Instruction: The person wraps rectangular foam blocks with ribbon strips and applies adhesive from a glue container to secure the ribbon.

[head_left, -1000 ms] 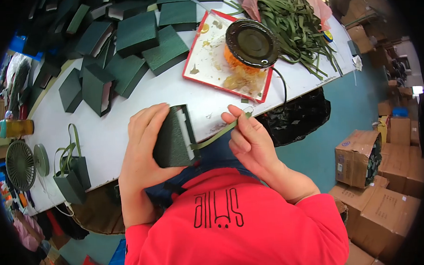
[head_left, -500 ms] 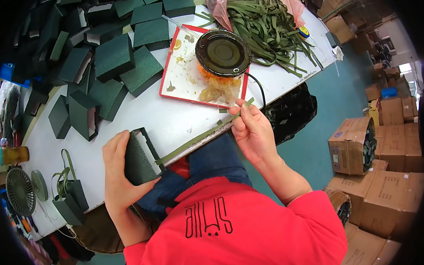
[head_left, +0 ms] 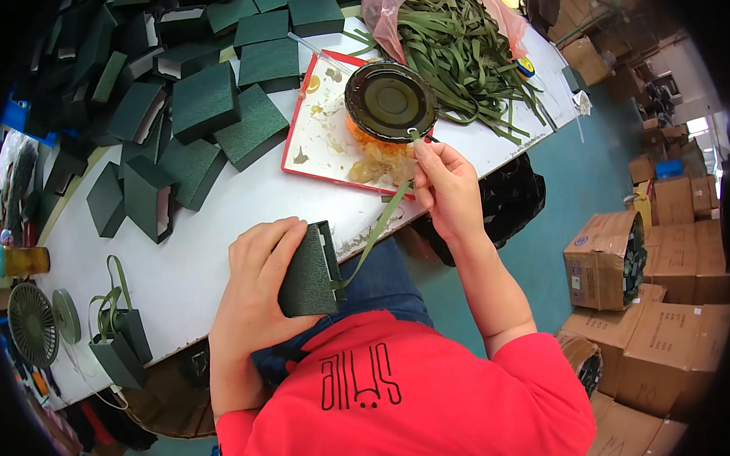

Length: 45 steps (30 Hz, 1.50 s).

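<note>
My left hand (head_left: pixel 258 276) is closed around a dark green textured box (head_left: pixel 310 276) at the table's front edge, tilted, its pale inside facing right. A flat green ribbon (head_left: pixel 375 234) runs from the box's right side up to my right hand (head_left: pixel 450 181). There, thumb and fingers pinch the ribbon near its free end, which reaches the rim of a round pot (head_left: pixel 389 102) with a dark top. Amber, glue-like drips cover the pot's side. Under it lies a red-edged white tray (head_left: pixel 304 132), smeared with the same stuff.
Many green boxes (head_left: pixel 205 102) are piled at the back left. A pink plastic bag (head_left: pixel 382 22) of loose green ribbons (head_left: pixel 455 52) lies behind the pot. Ribboned boxes (head_left: pixel 122 349) and a fan (head_left: pixel 37 312) stand at left. Cartons (head_left: pixel 603 260) fill the floor at right.
My left hand and the box have moved right, toward the middle. My right hand has risen to the pot's rim, lifting the ribbon off the table edge.
</note>
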Tool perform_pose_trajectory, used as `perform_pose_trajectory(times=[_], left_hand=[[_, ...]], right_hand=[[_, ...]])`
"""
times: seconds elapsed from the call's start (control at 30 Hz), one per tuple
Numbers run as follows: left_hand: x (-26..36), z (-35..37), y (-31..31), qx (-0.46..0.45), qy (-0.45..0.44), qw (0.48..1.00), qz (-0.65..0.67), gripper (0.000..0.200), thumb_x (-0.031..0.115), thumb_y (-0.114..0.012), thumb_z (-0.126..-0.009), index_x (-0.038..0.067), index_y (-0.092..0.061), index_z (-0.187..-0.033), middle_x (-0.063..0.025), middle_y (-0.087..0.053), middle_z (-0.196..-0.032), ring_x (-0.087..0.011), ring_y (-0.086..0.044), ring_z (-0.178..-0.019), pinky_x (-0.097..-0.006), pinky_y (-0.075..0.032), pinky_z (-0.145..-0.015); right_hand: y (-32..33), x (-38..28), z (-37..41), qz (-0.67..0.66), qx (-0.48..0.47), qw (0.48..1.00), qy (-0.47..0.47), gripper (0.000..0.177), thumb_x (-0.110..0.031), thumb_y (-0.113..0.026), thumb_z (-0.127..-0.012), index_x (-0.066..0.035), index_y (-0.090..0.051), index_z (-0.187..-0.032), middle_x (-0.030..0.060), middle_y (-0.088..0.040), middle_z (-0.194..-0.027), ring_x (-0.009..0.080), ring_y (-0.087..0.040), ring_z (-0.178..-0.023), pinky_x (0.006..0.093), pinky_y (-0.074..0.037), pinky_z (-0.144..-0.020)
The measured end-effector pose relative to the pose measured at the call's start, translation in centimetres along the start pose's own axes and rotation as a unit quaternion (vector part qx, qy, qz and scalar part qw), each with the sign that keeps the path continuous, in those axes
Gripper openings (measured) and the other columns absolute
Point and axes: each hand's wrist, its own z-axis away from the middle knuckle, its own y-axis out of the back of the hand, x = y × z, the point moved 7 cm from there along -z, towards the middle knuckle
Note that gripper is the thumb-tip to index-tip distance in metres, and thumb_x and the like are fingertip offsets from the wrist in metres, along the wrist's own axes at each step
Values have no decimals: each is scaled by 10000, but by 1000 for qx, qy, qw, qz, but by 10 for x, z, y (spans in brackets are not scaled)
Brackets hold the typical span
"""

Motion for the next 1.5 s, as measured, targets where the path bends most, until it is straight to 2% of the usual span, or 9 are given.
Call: perform_pose_trajectory(times=[0.53,0.63,0.73,0.83,0.93,1.03,1.13,1.23,1.5], left_hand=[[-5,3,2,8,11,1000,1,918,182,-880,-558,31,-508,-1383,-138,-526,-1365,-356,-500,-1230,-452,-382,-1042],[-6,4,3,10,15,1000,4,912,175,-878,-557,29,-511,-1379,-141,-528,-1365,-359,-500,-1235,-453,-383,-1043],[-9,6,6,22,6,999,22,928,171,-878,-549,31,-502,-1386,-149,-528,-1370,-367,-495,-1245,-456,-379,-1051],[-13,8,10,34,1,996,80,974,172,-882,-539,37,-470,-1412,-158,-525,-1385,-381,-488,-1254,-460,-370,-1068],[-17,11,11,25,-14,990,135,1042,193,-890,-539,47,-412,-1453,-159,-515,-1417,-389,-477,-1267,-467,-355,-1090],[-16,12,10,13,-26,983,183,1040,214,-897,-545,49,-416,-1453,-152,-513,-1422,-375,-466,-1280,-461,-361,-1089],[-12,10,9,-5,-23,984,179,1034,215,-897,-540,48,-428,-1447,-152,-519,-1409,-374,-465,-1276,-456,-369,-1083],[-12,9,10,-20,-9,987,160,1025,221,-896,-539,45,-438,-1439,-147,-526,-1393,-376,-475,-1263,-455,-376,-1077],[-9,8,12,-13,-31,989,142,1008,231,-894,-545,40,-446,-1428,-142,-530,-1387,-375,-490,-1256,-465,-365,-1076]], right_hand=[[-3,6,-10,5,-5,999,-49,225,-227,-662,-973,-34,-611,-870,-4,-539,-606,52,-369,-411,206,-264,-392],[2,9,-7,-33,1,998,-47,215,-220,-656,-975,-38,-610,-872,-3,-535,-606,53,-374,-422,204,-256,-396],[-5,-1,12,-11,11,1000,6,197,-200,-647,-979,-42,-606,-869,-3,-537,-613,50,-368,-429,210,-251,-400],[-27,-2,37,20,-75,997,-22,159,-165,-646,-979,-34,-621,-893,-15,-561,-646,34,-425,-480,197,-297,-438],[-54,5,58,123,-174,973,-84,145,-134,-627,-983,-39,-606,-875,-48,-535,-641,11,-399,-502,197,-282,-463],[-70,14,66,137,-260,942,-161,147,-157,-678,-967,-21,-652,-921,-61,-596,-713,-8,-486,-625,175,-366,-554],[-80,19,67,126,-270,937,-184,167,-170,-687,-967,-23,-648,-898,-75,-583,-708,-15,-452,-619,180,-346,-554],[-85,22,67,147,-289,932,-163,179,-177,-692,-959,-40,-637,-858,-70,-541,-640,-7,-419,-551,191,-289,-494],[-89,24,66,199,-307,914,-177,200,-176,-696,-954,-31,-624,-837,-92,-513,-644,-10,-409,-601,202,-326,-535]])
